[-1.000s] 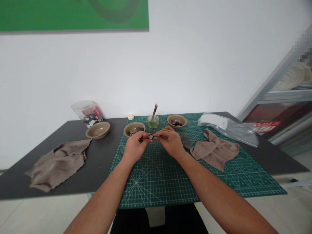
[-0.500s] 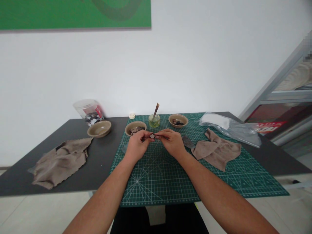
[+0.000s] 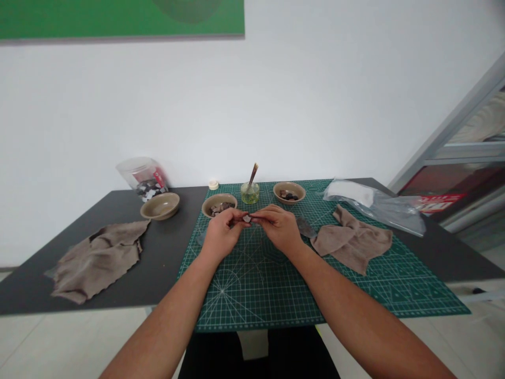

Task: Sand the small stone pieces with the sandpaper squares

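Only slight movement is noted since the earlier frames: the view tips a little lower, and the chip [image 3: 246, 218] shows more of its pale face than a second ago. Both hands keep nearly the same position.

The chip is held above the mat [image 3: 256, 295], between the fingertips of the two hands, pale face toward the viewer. The left hand [image 3: 221, 231] has thumb and forefinger pinched on its left edge, with a narrow gap between them. The right hand [image 3: 279, 229] brings thumb and fingers together at its right edge; how far they close, and whether on the chip or on something thin, cannot be told.

Just beyond the left hand stands a bowl [image 3: 216, 198] of dark pieces. A cup [image 3: 250, 196] with brushes [image 3: 253, 173] leaning in it stands between that bowl and a second bowl [image 3: 290, 186], also bearing dark pieces. A dark flat piece [image 3: 306, 227] lies beside the right hand, next to a crumpled cloth [image 3: 355, 239]. A clear bag [image 3: 394, 213] lies farther right. On the left, the table [image 3: 165, 263] carries another cloth [image 3: 98, 260], a third bowl [image 3: 160, 206] and a tilted jar [image 3: 136, 169].
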